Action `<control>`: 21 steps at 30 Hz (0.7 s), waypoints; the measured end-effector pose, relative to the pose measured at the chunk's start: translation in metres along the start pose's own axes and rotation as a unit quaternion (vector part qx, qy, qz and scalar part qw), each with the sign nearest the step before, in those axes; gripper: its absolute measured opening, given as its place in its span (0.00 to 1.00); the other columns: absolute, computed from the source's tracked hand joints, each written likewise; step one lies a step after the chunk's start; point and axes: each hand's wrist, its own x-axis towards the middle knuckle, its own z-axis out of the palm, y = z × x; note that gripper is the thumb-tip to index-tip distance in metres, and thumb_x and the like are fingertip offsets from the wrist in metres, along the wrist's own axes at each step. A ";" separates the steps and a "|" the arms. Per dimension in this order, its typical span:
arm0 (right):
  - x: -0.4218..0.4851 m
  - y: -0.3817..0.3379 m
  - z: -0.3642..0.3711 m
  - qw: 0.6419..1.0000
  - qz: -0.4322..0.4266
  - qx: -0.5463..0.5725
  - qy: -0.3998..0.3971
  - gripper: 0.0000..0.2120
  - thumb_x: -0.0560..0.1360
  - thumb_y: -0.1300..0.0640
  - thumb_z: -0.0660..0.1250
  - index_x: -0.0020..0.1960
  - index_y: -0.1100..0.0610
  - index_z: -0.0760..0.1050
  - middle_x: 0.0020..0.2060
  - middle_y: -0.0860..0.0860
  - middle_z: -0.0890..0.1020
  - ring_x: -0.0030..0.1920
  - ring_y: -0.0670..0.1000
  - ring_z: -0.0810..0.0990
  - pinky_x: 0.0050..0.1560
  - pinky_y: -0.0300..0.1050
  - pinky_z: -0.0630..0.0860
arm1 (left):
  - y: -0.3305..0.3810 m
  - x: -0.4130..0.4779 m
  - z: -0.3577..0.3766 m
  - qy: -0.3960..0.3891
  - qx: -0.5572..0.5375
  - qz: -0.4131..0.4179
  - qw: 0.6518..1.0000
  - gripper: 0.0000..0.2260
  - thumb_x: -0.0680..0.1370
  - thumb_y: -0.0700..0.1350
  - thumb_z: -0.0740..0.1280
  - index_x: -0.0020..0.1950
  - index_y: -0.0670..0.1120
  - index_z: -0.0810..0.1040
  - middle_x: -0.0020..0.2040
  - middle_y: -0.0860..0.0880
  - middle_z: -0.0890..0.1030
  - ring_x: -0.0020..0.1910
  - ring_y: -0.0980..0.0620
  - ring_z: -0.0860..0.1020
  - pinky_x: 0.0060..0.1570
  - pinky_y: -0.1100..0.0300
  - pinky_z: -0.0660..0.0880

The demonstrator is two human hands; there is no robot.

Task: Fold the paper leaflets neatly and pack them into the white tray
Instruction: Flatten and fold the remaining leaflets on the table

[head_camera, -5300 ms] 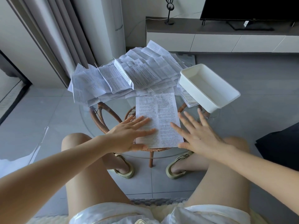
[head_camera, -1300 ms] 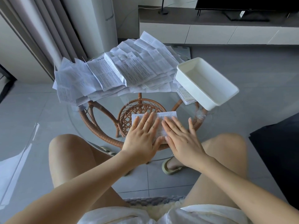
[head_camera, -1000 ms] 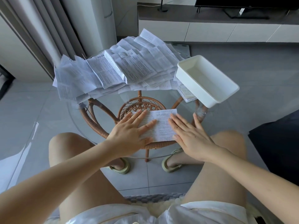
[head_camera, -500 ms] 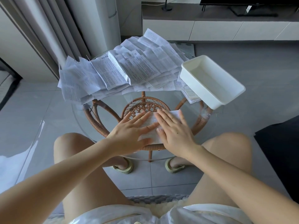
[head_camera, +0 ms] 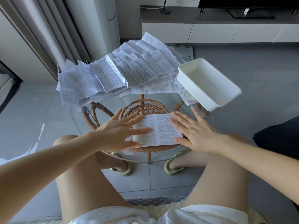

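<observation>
Between the two hands, flat on the glass table (head_camera: 113,102): one folded leaflet (head_camera: 159,129), printed side up, with a crease down its middle. Left hand (head_camera: 120,134) spread out flat, fingers straight, resting on the left part of the leaflet, gripping nothing. Right hand (head_camera: 195,134) flat and loose too, fingers straight, touching the right edge of the leaflet, thumb by the near corner.

Just past the fingertips of both hands, under the glass: round rattan base (head_camera: 145,109) of the table. Farther out past the left hand's fingers: big messy pile of unfolded leaflets (head_camera: 129,71), hanging over the far left edge of the table. Past the right hand's fingers and a bit to the right: white tray (head_camera: 195,91), sitting on a few more leaflets (head_camera: 186,97), well apart from the folded one.

Below the wrists, down on the grey floor: two feet in pale sandals (head_camera: 122,171). Far behind the pile: curtain (head_camera: 48,29) and low white cabinet (head_camera: 210,33).
</observation>
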 end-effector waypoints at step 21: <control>-0.043 -0.064 -0.016 0.982 -0.098 -0.021 0.163 0.18 0.68 0.63 0.54 0.52 0.59 0.77 0.49 0.55 0.78 0.51 0.57 0.76 0.70 0.57 0.58 | 0.091 -0.026 0.040 0.317 -0.090 0.041 0.943 0.14 0.72 0.36 0.66 0.56 0.44 0.83 0.53 0.45 0.82 0.53 0.44 0.80 0.46 0.55 0.81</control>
